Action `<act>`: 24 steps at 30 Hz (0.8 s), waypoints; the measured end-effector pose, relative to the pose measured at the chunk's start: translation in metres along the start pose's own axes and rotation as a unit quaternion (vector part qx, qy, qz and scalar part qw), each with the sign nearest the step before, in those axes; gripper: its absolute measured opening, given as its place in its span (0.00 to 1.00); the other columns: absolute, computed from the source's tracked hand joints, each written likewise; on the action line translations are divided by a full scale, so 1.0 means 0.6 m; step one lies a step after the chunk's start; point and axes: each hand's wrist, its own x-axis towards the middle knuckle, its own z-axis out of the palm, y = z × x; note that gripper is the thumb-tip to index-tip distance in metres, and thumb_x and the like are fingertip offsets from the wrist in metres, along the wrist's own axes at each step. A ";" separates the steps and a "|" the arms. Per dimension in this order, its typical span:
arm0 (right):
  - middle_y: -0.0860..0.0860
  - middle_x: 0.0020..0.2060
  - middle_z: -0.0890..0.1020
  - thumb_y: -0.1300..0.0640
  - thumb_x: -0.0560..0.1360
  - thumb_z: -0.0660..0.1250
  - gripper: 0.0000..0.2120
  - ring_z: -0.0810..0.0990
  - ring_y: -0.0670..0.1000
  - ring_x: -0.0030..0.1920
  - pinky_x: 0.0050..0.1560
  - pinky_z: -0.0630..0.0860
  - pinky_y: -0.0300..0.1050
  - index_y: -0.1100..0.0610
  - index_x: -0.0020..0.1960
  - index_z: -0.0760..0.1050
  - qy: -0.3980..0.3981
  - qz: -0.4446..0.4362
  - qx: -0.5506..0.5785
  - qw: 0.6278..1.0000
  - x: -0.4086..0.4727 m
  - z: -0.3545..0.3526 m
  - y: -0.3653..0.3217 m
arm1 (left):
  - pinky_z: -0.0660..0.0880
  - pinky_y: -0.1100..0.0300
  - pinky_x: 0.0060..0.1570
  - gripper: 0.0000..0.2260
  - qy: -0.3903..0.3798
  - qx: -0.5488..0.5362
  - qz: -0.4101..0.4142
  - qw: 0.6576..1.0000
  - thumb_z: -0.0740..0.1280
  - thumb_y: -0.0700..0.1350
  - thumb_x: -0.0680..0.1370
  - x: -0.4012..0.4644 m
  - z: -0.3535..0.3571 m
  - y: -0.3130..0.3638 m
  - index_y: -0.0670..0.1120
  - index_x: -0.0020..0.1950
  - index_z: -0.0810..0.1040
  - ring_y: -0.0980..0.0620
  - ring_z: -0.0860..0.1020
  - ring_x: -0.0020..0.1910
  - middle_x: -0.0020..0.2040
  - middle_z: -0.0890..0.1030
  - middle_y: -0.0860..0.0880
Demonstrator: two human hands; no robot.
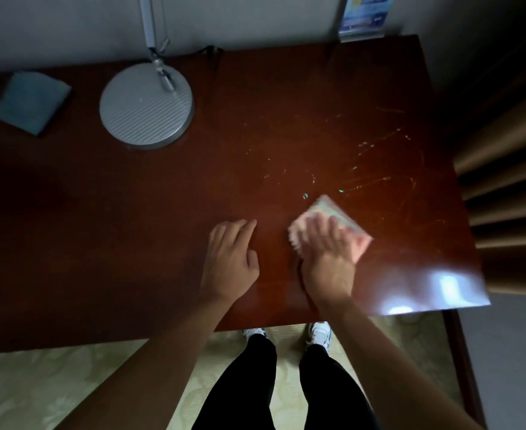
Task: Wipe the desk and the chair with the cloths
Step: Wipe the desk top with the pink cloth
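A dark red-brown wooden desk (162, 212) fills the view. My right hand (325, 252) lies flat with straight fingers on a folded pink cloth (348, 225) and presses it against the desktop near the front right. The cloth looks blurred. My left hand (230, 259) rests on the bare desk just left of it, fingers loosely bent, holding nothing. A folded blue cloth (30, 102) lies at the far left of the desk. Pale streaks and specks (364, 162) mark the wood beyond the pink cloth. No chair is in view.
A silver lamp base (147, 107) with its arm stands at the back centre-left. A blue card in a clear stand (365, 13) sits at the back right corner. Brown curtain folds (509, 181) hang right of the desk. My legs and shoes stand on patterned carpet (54, 383).
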 end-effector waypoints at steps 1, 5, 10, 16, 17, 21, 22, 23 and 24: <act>0.57 0.67 0.75 0.59 0.75 0.61 0.20 0.71 0.64 0.68 0.68 0.66 0.62 0.57 0.67 0.75 -0.018 -0.051 -0.015 0.998 -0.006 0.008 -0.031 | 0.69 0.48 0.63 0.24 0.003 -0.002 0.008 1.000 0.59 0.41 0.70 0.006 0.003 -0.005 0.39 0.64 0.78 0.42 0.75 0.57 0.56 0.79 0.41; 0.53 0.70 0.72 0.51 0.78 0.53 0.23 0.67 0.59 0.71 0.71 0.64 0.59 0.55 0.69 0.73 -0.054 -0.100 -0.002 0.994 0.010 0.025 -0.087 | 0.64 0.47 0.65 0.22 -0.006 0.011 -0.032 0.999 0.65 0.46 0.71 0.026 0.011 -0.041 0.45 0.66 0.76 0.45 0.71 0.67 0.67 0.75 0.45; 0.54 0.71 0.70 0.52 0.80 0.54 0.22 0.64 0.59 0.73 0.73 0.59 0.58 0.56 0.72 0.68 -0.010 0.078 -0.006 0.997 0.037 0.009 -0.008 | 0.61 0.41 0.66 0.22 -0.052 0.041 -0.006 0.998 0.62 0.50 0.75 0.069 0.011 -0.076 0.50 0.69 0.73 0.47 0.67 0.72 0.73 0.70 0.48; 0.56 0.68 0.74 0.57 0.74 0.66 0.23 0.70 0.63 0.69 0.67 0.68 0.63 0.55 0.68 0.72 -0.006 -0.121 -0.036 0.992 0.028 0.037 -0.088 | 0.60 0.39 0.68 0.20 -0.063 0.054 -0.026 0.996 0.56 0.52 0.79 0.089 0.021 -0.085 0.50 0.69 0.75 0.46 0.66 0.73 0.73 0.71 0.47; 0.54 0.68 0.74 0.54 0.76 0.63 0.21 0.69 0.61 0.70 0.67 0.68 0.62 0.55 0.69 0.73 -0.012 -0.148 -0.034 0.988 0.041 0.045 -0.107 | 0.60 0.39 0.67 0.21 -0.056 0.045 -0.029 0.997 0.55 0.51 0.79 0.089 0.020 -0.087 0.49 0.69 0.75 0.46 0.67 0.73 0.73 0.72 0.47; 0.54 0.71 0.70 0.53 0.78 0.59 0.22 0.65 0.59 0.73 0.72 0.62 0.60 0.55 0.71 0.70 -0.025 -0.109 -0.052 0.992 0.136 0.055 -0.135 | 0.60 0.42 0.69 0.25 -0.050 0.031 -0.044 0.997 0.56 0.48 0.73 0.091 0.017 -0.090 0.51 0.71 0.71 0.48 0.67 0.72 0.72 0.71 0.49; 0.54 0.71 0.70 0.54 0.77 0.62 0.22 0.65 0.60 0.72 0.72 0.60 0.59 0.55 0.71 0.70 -0.019 -0.076 -0.048 0.996 0.154 0.052 -0.124 | 0.60 0.42 0.70 0.27 -0.057 0.037 -0.040 0.997 0.57 0.47 0.71 0.091 0.017 -0.089 0.52 0.72 0.70 0.48 0.67 0.72 0.73 0.71 0.49; 0.55 0.70 0.71 0.54 0.77 0.64 0.22 0.67 0.60 0.72 0.71 0.60 0.59 0.56 0.70 0.71 -0.002 -0.034 -0.036 0.999 0.165 0.049 -0.105 | 0.60 0.41 0.70 0.28 -0.060 0.041 -0.037 0.997 0.57 0.47 0.71 0.091 0.019 -0.090 0.52 0.72 0.70 0.47 0.67 0.72 0.73 0.71 0.49; 0.56 0.69 0.72 0.55 0.77 0.65 0.21 0.68 0.61 0.71 0.70 0.62 0.60 0.56 0.69 0.73 0.022 0.008 -0.022 0.999 0.167 0.043 -0.083 | 0.60 0.41 0.70 0.28 -0.059 0.044 -0.035 0.997 0.58 0.47 0.70 0.092 0.020 -0.089 0.52 0.72 0.70 0.47 0.67 0.72 0.73 0.71 0.48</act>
